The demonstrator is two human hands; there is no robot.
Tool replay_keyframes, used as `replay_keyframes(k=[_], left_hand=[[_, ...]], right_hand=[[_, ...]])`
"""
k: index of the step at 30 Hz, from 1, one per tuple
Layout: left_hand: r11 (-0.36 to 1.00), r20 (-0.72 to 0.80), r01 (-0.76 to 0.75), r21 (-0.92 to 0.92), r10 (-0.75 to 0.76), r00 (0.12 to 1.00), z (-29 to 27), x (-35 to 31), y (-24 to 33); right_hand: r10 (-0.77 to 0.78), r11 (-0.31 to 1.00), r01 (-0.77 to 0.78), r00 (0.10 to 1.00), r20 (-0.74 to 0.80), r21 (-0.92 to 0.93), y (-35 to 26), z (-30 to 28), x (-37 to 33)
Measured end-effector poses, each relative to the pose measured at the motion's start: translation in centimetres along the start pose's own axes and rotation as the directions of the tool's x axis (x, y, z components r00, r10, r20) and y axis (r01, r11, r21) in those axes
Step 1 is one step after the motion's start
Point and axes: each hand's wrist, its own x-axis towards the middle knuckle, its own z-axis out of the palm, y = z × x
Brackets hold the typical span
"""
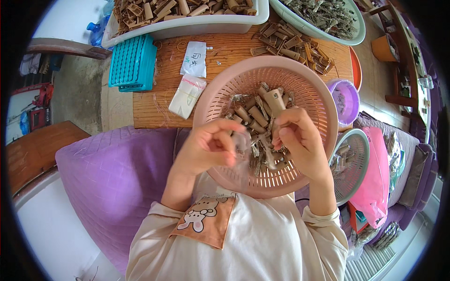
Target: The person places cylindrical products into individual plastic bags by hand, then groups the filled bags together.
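A pink slotted basket [209, 100] sits in front of my body, holding tan plastic pieces [257, 115] and silvery wire-like bundles [257, 157]. My left hand [206, 146] is over its left side, fingers curled in a pinch. From those fingertips hangs clear plastic film [242, 157], partly smeared by motion. Over the right side, my right hand [302, 140] has its fingers bent and pressed together. Whatever they grip is hidden. One larger tan piece [274, 99] stands out just beyond the right fingers; whether they touch it, I cannot tell.
Across the wooden table [164, 112] are a white bin of tan pieces [197, 24], loose tan pieces [295, 44], a pale green basket [361, 33], stacked teal baskets [132, 63], a white packet [187, 96] and a purple basket [352, 100]. A grey-green basket [358, 173] is right.
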Motion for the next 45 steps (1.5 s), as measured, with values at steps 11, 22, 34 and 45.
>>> replay_keyframes(k=[11, 22, 34, 45], left_hand=[[0.996, 0.065, -0.006, -0.085, 0.011, 0.998, 3.9, 0.9, -0.1], [0.967, 0.151, -0.183, 0.176, 0.157, 0.976, 4.1, 1.3, 1.5], [0.974, 0.066, -0.188, -0.124, 0.197, 0.978, 4.0, 1.0, 0.5], [0.864, -0.264, -0.377, 0.333, 0.469, 0.843, 3.4, 1.4, -0.7]], right_hand=[[-0.295, 0.905, 0.267, 0.955, 0.037, 0.331, -0.2, 0.7, -0.6], [-0.022, 0.737, 0.069, 0.997, -0.078, 0.672, -0.6, 1.9, 0.3], [0.01, 0.47, 0.003, 1.0, -0.009, 0.883, 0.1, 1.3, 0.4], [0.04, 0.944, -0.023, 0.998, -0.046, 0.331, -0.6, 1.9, -1.2]])
